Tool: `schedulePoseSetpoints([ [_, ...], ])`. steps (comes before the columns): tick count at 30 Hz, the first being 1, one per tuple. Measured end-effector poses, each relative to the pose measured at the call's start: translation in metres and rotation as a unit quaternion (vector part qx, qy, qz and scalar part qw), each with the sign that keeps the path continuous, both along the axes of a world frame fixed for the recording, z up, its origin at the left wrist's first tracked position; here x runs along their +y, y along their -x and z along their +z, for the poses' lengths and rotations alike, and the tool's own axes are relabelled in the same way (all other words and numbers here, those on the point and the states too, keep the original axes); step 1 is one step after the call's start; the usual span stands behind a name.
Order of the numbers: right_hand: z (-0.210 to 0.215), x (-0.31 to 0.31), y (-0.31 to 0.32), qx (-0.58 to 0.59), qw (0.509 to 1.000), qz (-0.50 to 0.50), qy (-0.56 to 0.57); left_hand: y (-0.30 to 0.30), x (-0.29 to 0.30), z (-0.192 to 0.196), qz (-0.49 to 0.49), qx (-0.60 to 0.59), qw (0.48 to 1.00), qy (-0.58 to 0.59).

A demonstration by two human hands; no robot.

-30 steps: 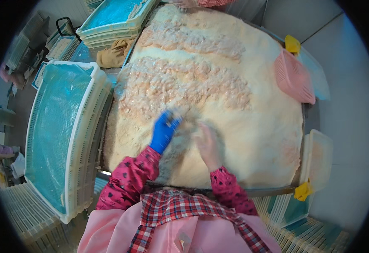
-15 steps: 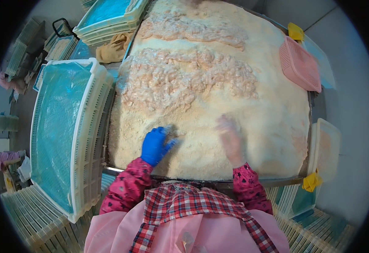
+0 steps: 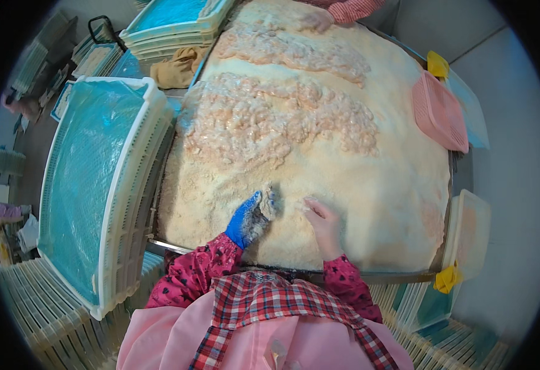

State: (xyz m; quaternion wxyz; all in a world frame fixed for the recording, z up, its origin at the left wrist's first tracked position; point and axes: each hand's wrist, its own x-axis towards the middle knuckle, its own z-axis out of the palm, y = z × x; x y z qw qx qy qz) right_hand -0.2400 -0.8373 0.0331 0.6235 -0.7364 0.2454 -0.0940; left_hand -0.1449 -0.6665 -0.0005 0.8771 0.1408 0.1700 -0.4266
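My left hand (image 3: 247, 223), in a blue glove dusted with crumbs, is curled thumb-up around a pale crumb-coated piece (image 3: 266, 203), just above the crumb-covered table. My right hand (image 3: 323, 223) is beside it, with fingertips pinched together. Something small and pale may be between them, but I cannot make it out. Both hands are over the near part of a thick layer of cream-coloured crumbs (image 3: 381, 216). Beyond them, a wide heap of wet, pinkish raw pieces (image 3: 270, 117) lies on the crumbs, with a second heap (image 3: 288, 50) farther back.
Stacked white trays with blue mesh (image 3: 97, 185) stand at the left; another tray stack (image 3: 168, 34) is behind, near a tan cloth (image 3: 180, 66). A pink basket (image 3: 439, 114) sits on the right edge, near yellow cloths (image 3: 447, 279). A co-worker's hand (image 3: 319, 20) reaches in at the far end.
My hands have come closer together, and the left has closed around a crumb-coated piece. My right fingers have gone from spread to pinched. A co-worker's arm has come into view at the far end.
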Motion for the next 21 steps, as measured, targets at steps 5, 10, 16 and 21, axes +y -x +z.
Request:
schedulePoseSetpoints([
  [5,0.039,0.039,-0.005,-0.084,0.979,0.059,0.174,0.002,-0.029,0.024,0.087,0.105,0.989,0.057],
  [10,0.024,0.046,0.004,-0.104,0.935,0.151,0.303,-0.003,-0.026,-0.011,0.048,-0.086,0.967,0.235],
  [16,0.039,0.040,-0.042,-0.126,0.891,0.051,0.433,0.054,-0.093,0.063,0.456,-0.307,0.825,0.133],
  [21,0.035,0.038,-0.042,-0.056,0.913,0.002,0.403,0.022,-0.029,0.058,-0.161,-0.106,0.970,-0.146],
])
